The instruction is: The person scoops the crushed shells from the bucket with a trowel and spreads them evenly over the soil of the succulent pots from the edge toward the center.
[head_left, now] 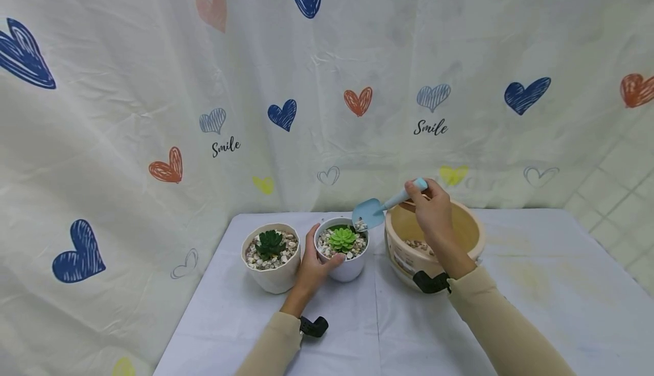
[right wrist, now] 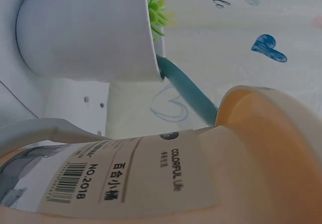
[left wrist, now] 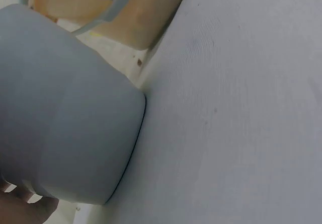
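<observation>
My left hand [head_left: 311,268] holds a white plant pot [head_left: 348,272] at its rim, with the thumb across the front. In the pot a bright green succulent [head_left: 342,239] stands among small stones. My right hand [head_left: 433,212] grips the handle of a light blue hand trowel [head_left: 369,213]. The trowel's blade tilts down over the pot's back right rim and bears some pebbles [head_left: 360,225]. In the right wrist view the trowel [right wrist: 188,90] meets the pot's rim. The left wrist view shows the pot's side [left wrist: 75,103] and a few fingertips [left wrist: 30,209] under it.
Just right of the pot stands a beige bucket [head_left: 403,257] with pebbles at its bottom and a label [right wrist: 126,178] on its side. On the left, a cream pot [head_left: 273,276] holds a dark green succulent [head_left: 269,243]. A heart-patterned curtain [head_left: 317,137] hangs behind the white-covered table [head_left: 531,319].
</observation>
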Action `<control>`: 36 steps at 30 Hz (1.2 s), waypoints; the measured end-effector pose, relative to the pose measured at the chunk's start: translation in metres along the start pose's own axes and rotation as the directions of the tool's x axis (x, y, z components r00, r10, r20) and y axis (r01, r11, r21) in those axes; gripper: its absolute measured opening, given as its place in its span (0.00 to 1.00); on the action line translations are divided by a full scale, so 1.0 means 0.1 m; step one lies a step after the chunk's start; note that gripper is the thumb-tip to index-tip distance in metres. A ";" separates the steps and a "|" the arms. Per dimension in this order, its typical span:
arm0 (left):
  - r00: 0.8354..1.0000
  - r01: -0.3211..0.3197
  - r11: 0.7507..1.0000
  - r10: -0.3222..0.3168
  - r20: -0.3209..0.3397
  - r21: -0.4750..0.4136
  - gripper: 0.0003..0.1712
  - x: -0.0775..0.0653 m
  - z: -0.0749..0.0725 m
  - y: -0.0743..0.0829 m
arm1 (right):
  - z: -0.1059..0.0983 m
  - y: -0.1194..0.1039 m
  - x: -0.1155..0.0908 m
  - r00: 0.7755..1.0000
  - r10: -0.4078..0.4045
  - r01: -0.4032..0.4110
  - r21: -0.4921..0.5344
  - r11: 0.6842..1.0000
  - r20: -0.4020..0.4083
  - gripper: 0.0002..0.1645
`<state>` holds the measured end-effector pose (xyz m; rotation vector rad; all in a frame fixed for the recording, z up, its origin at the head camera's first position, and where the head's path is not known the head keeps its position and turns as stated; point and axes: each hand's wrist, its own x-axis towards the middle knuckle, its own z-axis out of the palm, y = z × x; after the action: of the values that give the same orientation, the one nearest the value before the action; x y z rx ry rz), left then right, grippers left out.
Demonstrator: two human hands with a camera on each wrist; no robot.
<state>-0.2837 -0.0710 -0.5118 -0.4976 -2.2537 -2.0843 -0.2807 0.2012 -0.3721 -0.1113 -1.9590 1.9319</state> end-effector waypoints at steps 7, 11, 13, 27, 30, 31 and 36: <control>0.998 0.049 0.998 -0.047 -0.042 0.040 0.64 -0.02 0.03 0.04 | 0.01 0.02 -0.01 0.998 -0.047 0.047 0.006 0.999 0.042 0.23; 0.999 0.022 1.000 -0.021 -0.034 0.005 0.62 -0.01 0.01 0.01 | 0.01 0.03 0.00 0.995 -0.071 0.070 0.022 0.997 0.069 0.22; 1.000 0.010 1.000 -0.010 -0.024 -0.017 0.60 0.00 -0.01 -0.01 | 0.01 0.03 0.00 0.994 -0.081 0.079 0.031 0.996 0.080 0.20; 0.998 -0.046 0.987 0.053 0.044 -0.156 0.55 0.04 -0.06 -0.06 | 0.02 0.01 -0.01 0.988 -0.107 0.106 0.013 0.994 0.107 0.15; 0.997 -0.036 0.984 0.048 0.063 -0.175 0.54 0.04 -0.07 -0.06 | 0.02 0.01 -0.01 0.988 -0.114 0.112 0.016 0.994 0.108 0.15; 0.997 -0.033 0.983 0.046 0.067 -0.180 0.54 0.04 -0.08 -0.06 | 0.03 0.01 -0.01 0.987 -0.117 0.116 0.016 0.993 0.110 0.15; 0.995 -0.054 0.976 0.069 0.066 -0.210 0.52 0.04 -0.07 -0.06 | 0.03 0.02 -0.01 0.983 -0.135 0.134 0.016 0.991 0.122 0.16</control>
<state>-0.2900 -0.0776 -0.5158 -0.6551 -2.0359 -2.3195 -0.2815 0.1984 -0.3746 0.1425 -1.9812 1.8983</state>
